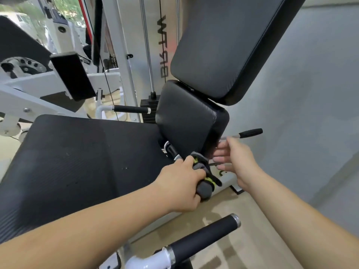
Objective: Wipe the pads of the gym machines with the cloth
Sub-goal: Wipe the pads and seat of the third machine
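A gym machine fills the view with a wide black seat pad [81, 158], a small black lower back pad [186, 121] and a long black upper back pad [233, 45]. My left hand [180, 189] grips a bunched grey cloth with yellow-green trim [204, 177] at the seat pad's right edge, just below the lower back pad. My right hand [233, 162] hovers beside it with fingers straight, their tips near the lower back pad's bottom right corner; it holds nothing.
A black handle [250, 133] sticks out to the right of the pads and another black grip [204, 237] lies in the foreground. The weight stack [148, 109] and white frame stand behind. A grey wall [310, 94] runs close on the right.
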The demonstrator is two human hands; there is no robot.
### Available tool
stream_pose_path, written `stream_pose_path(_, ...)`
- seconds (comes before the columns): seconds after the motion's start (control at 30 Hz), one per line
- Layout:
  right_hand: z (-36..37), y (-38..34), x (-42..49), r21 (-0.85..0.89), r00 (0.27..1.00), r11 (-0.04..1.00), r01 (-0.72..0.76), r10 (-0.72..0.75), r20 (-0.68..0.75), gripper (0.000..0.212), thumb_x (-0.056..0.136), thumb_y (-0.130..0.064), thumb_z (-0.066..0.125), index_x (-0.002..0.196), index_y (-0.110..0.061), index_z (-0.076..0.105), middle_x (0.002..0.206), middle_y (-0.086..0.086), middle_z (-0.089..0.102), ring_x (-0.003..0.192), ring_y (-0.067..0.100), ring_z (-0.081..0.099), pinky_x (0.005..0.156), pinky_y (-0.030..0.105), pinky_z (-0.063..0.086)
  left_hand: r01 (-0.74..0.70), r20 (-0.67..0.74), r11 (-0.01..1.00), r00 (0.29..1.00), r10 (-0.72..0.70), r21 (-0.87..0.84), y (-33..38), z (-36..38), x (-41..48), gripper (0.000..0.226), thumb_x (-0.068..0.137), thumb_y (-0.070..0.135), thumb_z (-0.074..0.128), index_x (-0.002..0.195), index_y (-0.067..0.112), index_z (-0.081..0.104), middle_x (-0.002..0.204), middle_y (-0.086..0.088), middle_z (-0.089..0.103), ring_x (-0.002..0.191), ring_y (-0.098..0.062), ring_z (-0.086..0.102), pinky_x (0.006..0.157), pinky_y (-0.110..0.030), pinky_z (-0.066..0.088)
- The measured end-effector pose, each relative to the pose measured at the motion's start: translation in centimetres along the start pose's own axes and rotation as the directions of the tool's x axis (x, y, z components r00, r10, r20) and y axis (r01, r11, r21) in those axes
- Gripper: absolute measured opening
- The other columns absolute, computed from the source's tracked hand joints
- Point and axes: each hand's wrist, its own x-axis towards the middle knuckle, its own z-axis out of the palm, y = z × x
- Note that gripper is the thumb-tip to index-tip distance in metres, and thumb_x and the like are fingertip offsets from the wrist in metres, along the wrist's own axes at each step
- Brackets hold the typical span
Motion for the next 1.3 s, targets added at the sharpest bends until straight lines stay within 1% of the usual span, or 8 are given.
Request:
stream_pose_path(0.23,1.2,4.2,-0.9,-0.448,0.986,0.894,-0.013,0.085,0.141,0.029,0.103,-0.012,0.048,0.074,-0.011,0.054,0.075,0.008,0.05,0.076,0.024,0.046,0.065,0.033,0.035,0.174,0.1,0.985,0.98,-0.173,-0.003,0.1,0.9,0.3,0.051,0.091,0.054,0.051,0.138,0.034,0.047,0.127,-0.006,0.039,0.109,-0.031,0.043,0.075,-0.038,0.035)
stream_pose_path(0.33,2.2,3.1,-1.8,-0.629,0.964,0.777,-0.002,0.169,0.206,0.032,0.107,-0.019,0.039,0.118,-0.009,0.067,0.116,0.011,0.067,0.106,0.028,0.059,0.084,0.035,0.044,0.263,0.179,0.964,0.95,-0.254,-0.026,-0.2,0.0,-1.1,0.05,0.092,0.054,0.05,0.137,0.032,0.047,0.125,-0.006,0.042,0.107,-0.031,0.045,0.078,-0.04,0.038)
stream_pose_path(0.43,3.7,2.1,-3.3,-0.769,0.924,0.632,0.091,0.235,0.302,0.05,0.111,-0.032,0.033,0.157,-0.014,0.043,0.159,0.011,0.047,0.146,0.03,0.043,0.116,0.037,0.035,0.388,0.255,0.921,0.895,-0.366,-0.04,-1.8,-2.8,-3.4,0.049,0.09,0.052,0.051,0.135,0.031,0.048,0.12,-0.006,0.041,0.106,-0.031,0.046,0.079,-0.04,0.041)
stream_pose_path(0.6,7.1,-0.6,-4.5,-0.818,0.782,0.443,0.367,0.329,0.529,0.065,0.11,-0.041,0.041,0.166,-0.017,0.019,0.174,0.007,0.015,0.159,0.023,0.019,0.121,0.039,0.031,0.606,0.274,0.794,0.759,-0.591,0.036,-6.8,-7.6,-11.2,0.054,0.08,0.055,0.052,0.13,0.034,0.055,0.111,-0.006,0.045,0.096,-0.033,0.05,0.074,-0.04,0.049)
stream_pose_path(0.93,10.0,-2.2,-2.8,-0.858,0.694,0.056,0.511,0.563,0.449,0.082,0.105,-0.06,0.037,0.168,-0.019,0.003,0.175,0.011,0.003,0.159,0.031,0.018,0.117,0.043,0.04,0.944,0.155,0.327,0.316,-0.936,0.046,-6.0,-7.7,-11.5,0.053,0.078,0.049,0.068,0.125,0.029,0.053,0.115,-0.01,0.046,0.103,-0.037,0.048,0.079,-0.046,0.042)
stream_pose_path(1.1,11.8,-4.8,-1.1,-0.905,0.727,0.013,0.425,0.592,0.349,0.072,0.083,-0.065,0.072,0.14,-0.023,0.061,0.125,0.002,0.067,0.116,0.026,0.064,0.084,0.034,0.058,0.875,0.197,0.484,0.476,-0.857,-0.008,-4.2,-5.9,-8.5,0.054,0.07,0.043,0.076,0.12,0.031,0.061,0.108,-0.008,0.05,0.09,-0.033,0.047,0.069,-0.042,0.034)
stream_pose_path(1.17,13.0,-5.6,-0.7,-0.927,0.744,0.014,0.376,0.591,0.311,0.057,0.073,-0.056,0.085,0.115,-0.02,0.074,0.101,0.0,0.07,0.102,0.025,0.07,0.075,0.03,0.055,0.832,0.249,0.553,0.546,-0.8,-0.049,-4.6,-5.4,-6.8,0.051,0.067,0.042,0.078,0.114,0.034,0.061,0.108,-0.007,0.052,0.09,-0.032,0.049,0.07,-0.044,0.037)
stream_pose_path(1.3,14.7,-6.0,-0.6,-0.923,0.784,-0.044,0.383,0.543,0.3,0.031,0.077,-0.024,0.086,0.102,-0.016,0.071,0.107,0.003,0.073,0.106,0.028,0.071,0.077,0.033,0.054,0.671,0.326,0.728,0.726,-0.606,-0.14,-5.6,-3.9,-3.6,0.053,0.074,0.049,0.072,0.123,0.038,0.055,0.117,-0.005,0.048,0.101,-0.032,0.049,0.077,-0.045,0.042)
